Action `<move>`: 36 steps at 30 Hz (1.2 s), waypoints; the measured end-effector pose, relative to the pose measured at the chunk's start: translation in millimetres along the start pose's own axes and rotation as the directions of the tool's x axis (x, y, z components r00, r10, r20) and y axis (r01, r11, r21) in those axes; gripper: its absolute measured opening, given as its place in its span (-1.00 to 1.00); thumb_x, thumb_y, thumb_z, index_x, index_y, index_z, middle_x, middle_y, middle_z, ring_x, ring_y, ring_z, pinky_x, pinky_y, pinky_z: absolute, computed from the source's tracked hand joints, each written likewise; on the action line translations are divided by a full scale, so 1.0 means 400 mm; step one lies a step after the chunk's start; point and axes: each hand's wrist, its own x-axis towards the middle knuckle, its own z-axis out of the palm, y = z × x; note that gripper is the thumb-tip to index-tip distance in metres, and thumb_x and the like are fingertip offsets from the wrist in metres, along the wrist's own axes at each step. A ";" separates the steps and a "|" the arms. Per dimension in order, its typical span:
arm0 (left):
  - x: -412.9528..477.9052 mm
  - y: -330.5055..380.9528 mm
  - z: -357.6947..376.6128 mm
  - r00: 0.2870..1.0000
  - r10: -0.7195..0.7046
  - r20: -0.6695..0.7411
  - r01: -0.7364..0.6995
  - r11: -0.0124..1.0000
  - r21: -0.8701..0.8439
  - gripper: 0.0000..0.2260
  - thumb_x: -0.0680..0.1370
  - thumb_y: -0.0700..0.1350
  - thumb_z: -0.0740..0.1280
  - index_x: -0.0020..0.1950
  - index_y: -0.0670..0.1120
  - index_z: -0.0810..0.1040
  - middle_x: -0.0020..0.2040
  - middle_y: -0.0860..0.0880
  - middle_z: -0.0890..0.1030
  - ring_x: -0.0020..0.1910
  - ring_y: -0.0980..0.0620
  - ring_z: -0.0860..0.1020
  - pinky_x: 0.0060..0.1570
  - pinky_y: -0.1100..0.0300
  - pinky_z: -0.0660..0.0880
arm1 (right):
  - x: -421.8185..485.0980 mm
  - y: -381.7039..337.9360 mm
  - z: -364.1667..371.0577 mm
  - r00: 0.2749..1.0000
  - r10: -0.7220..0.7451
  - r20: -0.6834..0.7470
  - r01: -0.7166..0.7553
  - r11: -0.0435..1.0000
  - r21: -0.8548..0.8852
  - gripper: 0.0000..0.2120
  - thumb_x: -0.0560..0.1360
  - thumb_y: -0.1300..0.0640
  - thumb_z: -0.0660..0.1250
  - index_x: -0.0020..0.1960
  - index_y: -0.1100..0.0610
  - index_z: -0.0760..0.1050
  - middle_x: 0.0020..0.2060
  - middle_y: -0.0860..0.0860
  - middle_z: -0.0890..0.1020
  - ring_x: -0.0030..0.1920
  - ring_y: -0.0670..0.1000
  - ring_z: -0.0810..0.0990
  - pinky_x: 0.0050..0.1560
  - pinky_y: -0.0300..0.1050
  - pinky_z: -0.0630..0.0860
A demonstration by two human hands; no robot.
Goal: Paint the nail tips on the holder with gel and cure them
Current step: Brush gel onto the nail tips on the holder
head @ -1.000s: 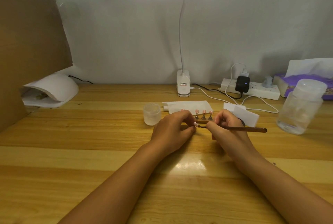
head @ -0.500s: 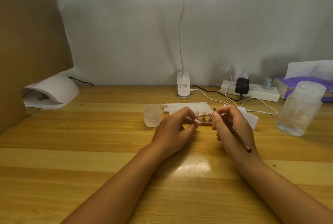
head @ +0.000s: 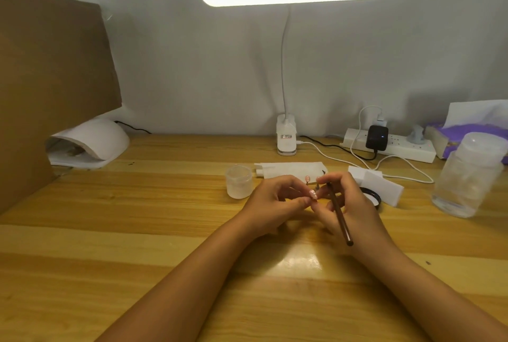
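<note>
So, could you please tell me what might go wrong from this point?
1. The left hand pinches the dotted nail tip at its fingertips; any uncured gel could smear onto skin.
2. The right hand grips the brush with its bristle end up near the mounted nail tips; a slip might mark them.
3. The frosted jar stands beside the left hand and could be knocked.

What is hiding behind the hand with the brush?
A black ring and a white block peek out behind the right hand. The hand covers part of both.
</note>
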 end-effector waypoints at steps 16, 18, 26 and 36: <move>-0.004 0.000 0.022 0.989 -0.069 -0.131 0.085 0.989 0.121 -0.79 0.48 -0.09 0.50 -0.07 0.08 0.48 -0.13 0.08 0.68 -0.08 0.14 0.66 -0.10 0.11 0.59 | 0.006 0.019 0.004 1.000 -0.024 -0.020 0.024 1.000 -0.010 -0.67 0.47 0.20 0.45 0.11 0.03 0.36 -0.14 -0.20 0.56 -0.12 -0.18 0.60 -0.07 -0.11 0.59; -0.005 0.004 0.022 0.981 -0.031 -0.190 0.065 0.983 0.172 -0.77 0.47 -0.08 0.50 -0.10 0.09 0.45 -0.17 0.14 0.64 -0.15 0.26 0.62 -0.26 0.35 0.46 | 0.006 0.023 0.005 0.999 -0.018 -0.031 0.018 1.000 0.013 -0.67 0.46 0.22 0.45 0.10 0.02 0.37 -0.15 -0.20 0.56 -0.08 -0.20 0.59 -0.06 -0.15 0.56; -0.005 0.004 0.009 0.899 -0.015 -0.437 0.202 0.901 0.383 -0.77 0.52 -0.03 0.43 0.00 0.06 0.36 -0.10 0.15 0.52 -0.22 0.17 0.46 -0.31 0.33 0.30 | 0.005 0.024 0.006 0.999 0.015 -0.035 -0.013 0.999 0.050 -0.65 0.44 0.27 0.43 0.09 0.00 0.36 -0.19 -0.13 0.54 -0.15 -0.17 0.56 -0.12 -0.20 0.54; -0.003 0.001 0.018 0.915 -0.106 -0.390 0.321 0.778 0.540 -0.60 0.50 0.01 0.41 0.23 0.05 0.29 0.23 0.10 0.51 0.09 0.11 0.47 -0.14 0.30 0.30 | 0.000 0.011 0.006 1.000 -0.008 -0.027 0.009 1.000 0.016 -0.64 0.43 0.29 0.41 0.09 0.02 0.34 -0.20 -0.11 0.54 -0.12 -0.17 0.54 -0.10 -0.09 0.55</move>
